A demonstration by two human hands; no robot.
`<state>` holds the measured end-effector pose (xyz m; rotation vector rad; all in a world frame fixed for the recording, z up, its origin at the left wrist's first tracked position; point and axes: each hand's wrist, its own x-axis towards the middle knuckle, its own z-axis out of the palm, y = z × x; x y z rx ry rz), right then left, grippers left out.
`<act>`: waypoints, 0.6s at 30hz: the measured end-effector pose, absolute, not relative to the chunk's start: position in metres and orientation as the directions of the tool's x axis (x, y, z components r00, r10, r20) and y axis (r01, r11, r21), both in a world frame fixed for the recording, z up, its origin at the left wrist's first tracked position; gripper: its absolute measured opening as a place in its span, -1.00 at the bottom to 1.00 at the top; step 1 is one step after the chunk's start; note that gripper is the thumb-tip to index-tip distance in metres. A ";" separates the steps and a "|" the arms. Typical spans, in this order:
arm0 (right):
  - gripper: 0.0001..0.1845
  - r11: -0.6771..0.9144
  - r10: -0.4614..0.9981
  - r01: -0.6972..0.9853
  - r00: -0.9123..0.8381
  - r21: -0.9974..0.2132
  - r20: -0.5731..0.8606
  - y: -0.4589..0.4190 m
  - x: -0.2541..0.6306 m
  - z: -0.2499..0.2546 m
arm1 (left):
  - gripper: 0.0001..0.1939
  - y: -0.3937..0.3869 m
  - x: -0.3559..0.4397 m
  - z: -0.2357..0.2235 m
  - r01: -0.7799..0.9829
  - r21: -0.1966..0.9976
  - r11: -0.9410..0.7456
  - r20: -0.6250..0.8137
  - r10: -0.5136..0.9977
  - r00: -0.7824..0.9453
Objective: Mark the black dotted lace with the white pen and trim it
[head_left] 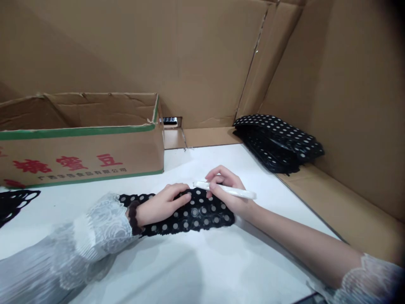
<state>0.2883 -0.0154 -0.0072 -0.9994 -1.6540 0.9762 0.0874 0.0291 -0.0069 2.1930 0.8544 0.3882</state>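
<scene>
A black sheet with rows of pale round dots (196,217) lies on the white table in front of me. My left hand (163,204) rests on top of it, fingers laid out toward the sheet's far edge. In my right hand (229,192) is a slim white pen-like tool (238,192), held between thumb and fingers. Its narrower end points left, close to my left fingertips and the sheet's far edge. Whether that end touches the sheet I cannot tell.
An open cardboard box (85,154) with green edges and red lettering stands at the back left. Several black dotted sheets (278,141) are piled at the back right. A black piece with holes (17,204) lies at far left. Cardboard walls (202,55) enclose the table (177,266).
</scene>
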 end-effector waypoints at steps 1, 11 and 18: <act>-0.89 0.345 0.922 0.173 -0.245 -0.922 0.299 -0.014 0.289 -0.007 | -0.71 0.029 0.087 -0.008 0.462 0.723 -0.514 0.018 0.683 0.730; -0.95 0.393 0.892 0.311 -0.356 -0.865 0.278 -0.017 0.296 -0.004 | -0.68 0.034 0.085 -0.010 0.432 0.778 -0.457 -0.021 0.667 0.745; -0.95 0.492 0.850 0.384 -0.406 -0.782 0.335 -0.014 0.298 -0.010 | -0.70 0.034 0.086 -0.011 0.407 0.816 -0.410 -0.039 0.663 0.747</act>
